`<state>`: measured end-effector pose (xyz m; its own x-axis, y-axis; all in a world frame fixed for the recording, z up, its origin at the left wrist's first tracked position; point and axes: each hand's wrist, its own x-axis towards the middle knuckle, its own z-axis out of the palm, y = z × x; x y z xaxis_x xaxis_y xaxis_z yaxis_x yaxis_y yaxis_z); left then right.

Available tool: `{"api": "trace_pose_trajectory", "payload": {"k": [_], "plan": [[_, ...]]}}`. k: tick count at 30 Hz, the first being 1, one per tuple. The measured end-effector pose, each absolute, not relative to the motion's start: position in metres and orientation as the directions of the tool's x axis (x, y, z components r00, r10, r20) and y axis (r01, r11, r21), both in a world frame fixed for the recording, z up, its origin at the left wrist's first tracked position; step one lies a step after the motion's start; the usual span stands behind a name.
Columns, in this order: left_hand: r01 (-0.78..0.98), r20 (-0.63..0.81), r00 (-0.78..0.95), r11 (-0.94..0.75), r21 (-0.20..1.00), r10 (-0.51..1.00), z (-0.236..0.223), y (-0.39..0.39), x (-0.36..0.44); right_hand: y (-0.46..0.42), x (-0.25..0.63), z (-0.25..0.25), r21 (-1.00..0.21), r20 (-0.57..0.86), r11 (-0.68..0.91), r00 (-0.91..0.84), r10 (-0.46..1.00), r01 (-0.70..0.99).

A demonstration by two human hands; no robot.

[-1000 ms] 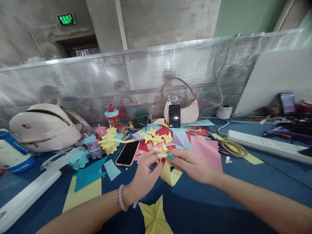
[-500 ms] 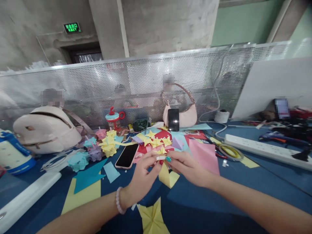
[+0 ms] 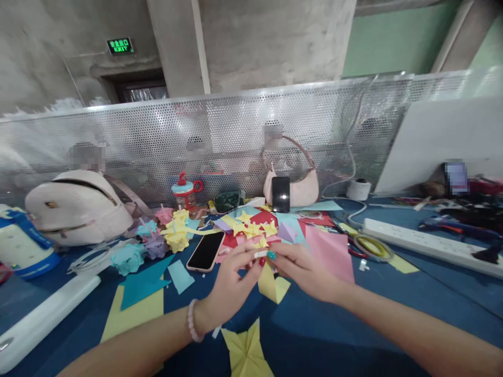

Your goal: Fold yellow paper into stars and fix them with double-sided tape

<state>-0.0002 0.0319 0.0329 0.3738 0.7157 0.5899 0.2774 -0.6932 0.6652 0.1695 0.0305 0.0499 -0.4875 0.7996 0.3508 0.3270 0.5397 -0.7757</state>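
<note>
My left hand (image 3: 231,285) and my right hand (image 3: 304,269) meet above the blue table (image 3: 353,324), fingertips pinched together on a small white strip (image 3: 260,254). A folded yellow paper piece (image 3: 273,285) hangs below the fingers. Which hand bears the yellow paper is unclear. A creased yellow paper star (image 3: 245,353) lies flat near the front edge, under my left wrist. A black phone (image 3: 205,251) lies just left of my left hand.
Coloured paper sheets and folded paper shapes (image 3: 175,233) litter the middle. A pink sheet (image 3: 329,250), tape roll (image 3: 370,246) and white power strip (image 3: 424,242) lie right. A white backpack (image 3: 76,207), pink handbag (image 3: 293,186) and perforated metal screen (image 3: 236,136) stand behind.
The view has shifted slightly; both hands stay pinched on the white strip in almost the same place.
</note>
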Motion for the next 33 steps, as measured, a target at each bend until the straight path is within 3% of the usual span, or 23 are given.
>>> {"api": "trace_pose_trajectory", "payload": {"k": [9,33], "plan": [[0.272,0.585,0.345,-0.675,0.686,0.734,0.0275,0.0363,0.0012,0.0321,0.1710,0.0481,-0.844,0.331,0.482,-0.479,0.813,0.234],[0.261,0.613,0.369,-0.710,0.654,0.699,0.0282,0.0356,-0.0013,0.0288,0.1676,0.0499,-0.796,0.323,0.503,-0.464,0.825,0.338]]}}
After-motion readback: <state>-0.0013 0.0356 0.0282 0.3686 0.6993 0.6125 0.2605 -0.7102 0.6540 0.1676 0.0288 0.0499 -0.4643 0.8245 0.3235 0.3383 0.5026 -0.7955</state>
